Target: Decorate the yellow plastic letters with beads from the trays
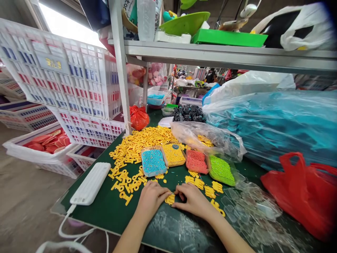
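Head view: the left hand (152,196) and the right hand (191,199) meet low on the green table (105,211), near its front edge, fingers curled and pressed down on a small yellow plastic piece (170,199) that lies flat between them. Both hands pinch it from either side, fingertips touching it, with the wrists resting on the mat and the forearms coming in from the near edge.

Just beyond the knuckles more yellow pieces lie loose, and a big heap of yellow pieces (139,144) spreads toward the left edge. Four open packets of beads sit in a row behind the hands: the blue beads (153,162), the yellow beads (173,154), the red beads (196,161) and the green beads (221,170). Clear empty sleeves (247,207) are scattered to the right, near a red plastic bag (302,189). A white power bank (91,183) lies at the left edge with its cable hanging off.

To my eye the risk is in the crowding: a slip of the fingers could flick the piece into the loose ones nearby, and a forward nudge of either hand could tip a bead packet, which stands close, and spill beads over the mat. The power bank's dangling cable could also snag and drag it off.
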Available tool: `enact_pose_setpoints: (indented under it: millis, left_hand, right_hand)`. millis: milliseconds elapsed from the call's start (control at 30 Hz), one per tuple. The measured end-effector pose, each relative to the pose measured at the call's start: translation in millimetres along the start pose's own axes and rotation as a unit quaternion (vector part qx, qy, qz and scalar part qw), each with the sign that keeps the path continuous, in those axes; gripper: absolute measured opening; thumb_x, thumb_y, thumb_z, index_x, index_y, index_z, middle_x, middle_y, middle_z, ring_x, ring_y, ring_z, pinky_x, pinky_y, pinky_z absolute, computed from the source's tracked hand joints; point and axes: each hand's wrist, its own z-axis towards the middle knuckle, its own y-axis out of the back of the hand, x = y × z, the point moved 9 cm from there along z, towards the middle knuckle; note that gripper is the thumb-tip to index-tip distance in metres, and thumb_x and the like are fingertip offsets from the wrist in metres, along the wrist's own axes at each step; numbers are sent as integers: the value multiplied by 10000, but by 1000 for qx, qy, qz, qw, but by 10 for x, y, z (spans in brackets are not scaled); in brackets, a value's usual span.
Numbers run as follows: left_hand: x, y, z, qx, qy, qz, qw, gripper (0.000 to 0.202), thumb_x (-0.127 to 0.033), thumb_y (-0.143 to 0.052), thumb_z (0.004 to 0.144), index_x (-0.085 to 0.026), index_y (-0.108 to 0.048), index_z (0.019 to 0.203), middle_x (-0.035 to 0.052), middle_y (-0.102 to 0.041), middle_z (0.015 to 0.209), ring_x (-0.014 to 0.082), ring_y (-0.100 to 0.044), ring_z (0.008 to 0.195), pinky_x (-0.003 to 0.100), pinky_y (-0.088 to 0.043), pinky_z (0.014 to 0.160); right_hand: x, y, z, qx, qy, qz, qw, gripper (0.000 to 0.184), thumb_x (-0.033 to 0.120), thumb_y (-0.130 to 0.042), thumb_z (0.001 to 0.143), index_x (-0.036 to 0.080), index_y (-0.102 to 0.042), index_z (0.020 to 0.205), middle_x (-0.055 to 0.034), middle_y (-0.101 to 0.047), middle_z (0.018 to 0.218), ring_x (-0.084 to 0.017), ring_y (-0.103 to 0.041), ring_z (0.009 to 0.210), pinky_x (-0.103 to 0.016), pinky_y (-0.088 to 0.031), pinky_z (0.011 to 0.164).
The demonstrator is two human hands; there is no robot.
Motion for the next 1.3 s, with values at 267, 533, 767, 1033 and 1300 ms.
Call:
enact_pose_setpoints:
  millis: [267, 533, 767, 1033, 1300]
  left_hand:
    - [-125, 9, -1, -6, -41, 3, 999, 250, -386, -559, 911, -264, -765, 842, 26, -693, 729, 175, -591, 747, 300, -402, 694]
    - [-69, 5, 7, -4, -16, -12, 1000, 191, -372, -609, 880, -272, -772, 869, 25, -687, 728, 173, -596, 744, 289, -419, 696]
    - [114, 156, 5, -97, 41, -106, 989, 261, -417, -582, 887, -235, -753, 811, 32, -729, 807, 187, -628, 804, 316, -482, 745]
    - [79, 125, 47, -91, 20, -110, 989, 264, -437, -588, 877, -241, -757, 824, 46, -710, 874, 214, -583, 895, 356, -496, 814]
    - [2, -157, 104, 18, -9, -73, 997, 117, -359, -678, 824, -293, -773, 838, 36, -668, 946, 220, -538, 967, 368, -455, 868]
  right_hand:
    - [27, 28, 11, 1, -5, 4, 1000, 322, 480, -733, 743, 203, -581, 804, 16, -606, 719, -172, -547, 713, -267, -342, 646]
    - [47, 36, 5, -4, 7, -2, 1000, 331, 489, -723, 751, 194, -579, 795, 14, -591, 711, -167, -535, 703, -264, -336, 642]
    - [18, 37, 19, 0, 13, 10, 1000, 334, 483, -737, 740, 193, -591, 822, 27, -583, 702, -148, -533, 690, -260, -337, 661]
    - [-7, 39, 15, -1, 14, 24, 1000, 321, 456, -753, 734, 191, -592, 818, 31, -574, 704, -147, -527, 701, -264, -327, 679]
    - [-19, 34, 27, -1, 14, 24, 1000, 331, 463, -748, 739, 190, -565, 774, 31, -571, 697, -150, -527, 698, -265, -305, 668]
